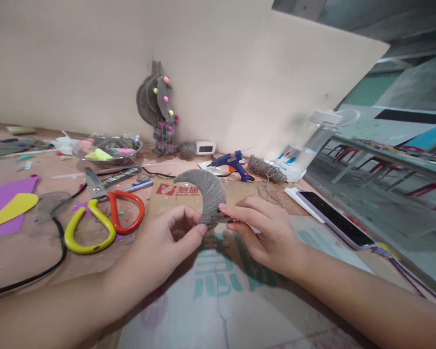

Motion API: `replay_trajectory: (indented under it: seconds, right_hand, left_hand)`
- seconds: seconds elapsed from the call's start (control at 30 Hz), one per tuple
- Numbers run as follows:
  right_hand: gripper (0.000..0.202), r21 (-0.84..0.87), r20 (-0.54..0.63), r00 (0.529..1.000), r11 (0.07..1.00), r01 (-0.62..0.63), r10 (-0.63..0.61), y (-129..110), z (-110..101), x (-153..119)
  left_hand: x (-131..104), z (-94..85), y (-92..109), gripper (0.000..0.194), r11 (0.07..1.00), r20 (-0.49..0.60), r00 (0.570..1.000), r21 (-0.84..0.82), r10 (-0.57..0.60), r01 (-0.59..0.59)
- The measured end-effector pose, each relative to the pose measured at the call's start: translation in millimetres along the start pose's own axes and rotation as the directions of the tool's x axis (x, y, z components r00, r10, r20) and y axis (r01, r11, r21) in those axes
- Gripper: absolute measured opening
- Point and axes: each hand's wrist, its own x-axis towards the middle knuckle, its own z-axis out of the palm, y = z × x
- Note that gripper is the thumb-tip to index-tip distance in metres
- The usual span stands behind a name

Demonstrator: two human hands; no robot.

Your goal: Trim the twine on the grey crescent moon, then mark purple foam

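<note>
Forearms: yours enter from the bottom corners and meet above a printed cardboard sheet that covers the near table.
Left hand: your fingers are curled, thumb and fingertips pinching the lower end of the twine-wrapped crescent.
Right hand: your fingers are extended and pressed onto the same lower end from the other side, pinching it against the thumb.
Crescent position: it arches up and to the left from between your hands, just above the cardboard, with a red logo on the sheet behind it.
Left of hands: scissors with one yellow and one red handle lie open, near your left hand but not touching it.
Cable: a black cable curves past the yellow handle toward the table's near edge.
Far left: purple and yellow foam sheets lie flat.
Behind: a blue glue gun rests just beyond the crescent, with a loose bundle of twine beside it.
Right: a phone lies face up, near your right hand.
Back wall: a metal bowl of bits, a grey ornament with coloured pompoms, a twine ball and a small white clock.
Obstructions: nothing lies between your hands and the crescent.
</note>
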Motion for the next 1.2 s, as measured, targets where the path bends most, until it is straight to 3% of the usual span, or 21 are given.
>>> replay_trajectory:
  seconds: [0.2,0.7,0.97,1.2]
  right_hand:
    - [0.019,-0.087,0.003,1.0,0.996,0.006,-0.006,-3.1,0.0,-1.3]
    - [0.02,-0.056,0.045,0.999,0.998,0.017,-0.015,2.8,0.1,-1.0]
    - [0.021,-0.205,0.089,0.992,0.974,0.101,-0.084,5.2,-3.5,-1.2]
    - [0.021,-0.226,0.108,0.989,0.967,0.119,-0.096,4.9,-4.8,-0.7]
  left_hand:
    - [-1.0,0.1,4.8,0.01,1.0,-0.018,1.0,0.001,-0.025,0.025]
    - [-1.3,-2.5,-1.3,0.013,0.998,0.004,0.999,-0.052,0.042,-0.042]
    - [-2.3,-2.7,-0.8,0.01,0.997,0.007,0.997,-0.016,0.077,-0.077]
    - [-1.6,-1.6,2.2,0.01,0.998,0.02,0.998,-0.013,0.056,-0.055]
